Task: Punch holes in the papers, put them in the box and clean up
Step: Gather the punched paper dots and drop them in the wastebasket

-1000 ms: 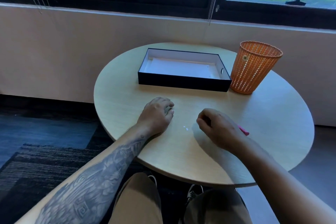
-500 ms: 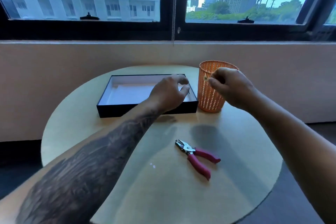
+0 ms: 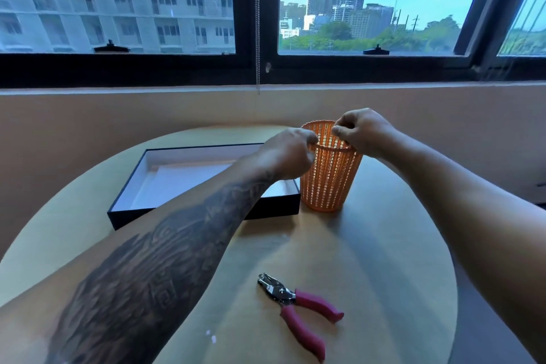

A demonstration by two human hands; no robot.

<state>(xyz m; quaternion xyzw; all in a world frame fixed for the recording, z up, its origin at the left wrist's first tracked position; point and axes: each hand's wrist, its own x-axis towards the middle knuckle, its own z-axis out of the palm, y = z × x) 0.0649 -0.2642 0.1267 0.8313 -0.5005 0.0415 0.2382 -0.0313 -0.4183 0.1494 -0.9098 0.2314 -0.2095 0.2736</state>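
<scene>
Over the far side of the counter (image 3: 384, 260), both hands hang above the mouth of the orange mesh basket (image 3: 328, 186), which stands just to the right of the black box (image 3: 130, 216). The likeliest slip, as I judge it, is scatter. Punched paper dots are light and tiny, and if let go at the rim rather than well over the opening, they could drift onto the counter or pass out through the mesh holes. A knuckle catching the rim could also tip the light basket. A few white bits (image 3: 210, 335) lie on the near counter, left of the pink-handled hole punch (image 3: 298, 304), so the clean-up looks unfinished.

The left hand (image 3: 291, 154) has its fingers (image 3: 310, 139) curled in, tips bunched at the near-left rim and seemingly touching it. The right hand (image 3: 362, 131) hovers over the far-right rim, fingers (image 3: 339, 130) drawn into a pinch. Whether either pinch holds scraps is too small to tell. White papers (image 3: 183, 183) lie inside the box.
</scene>
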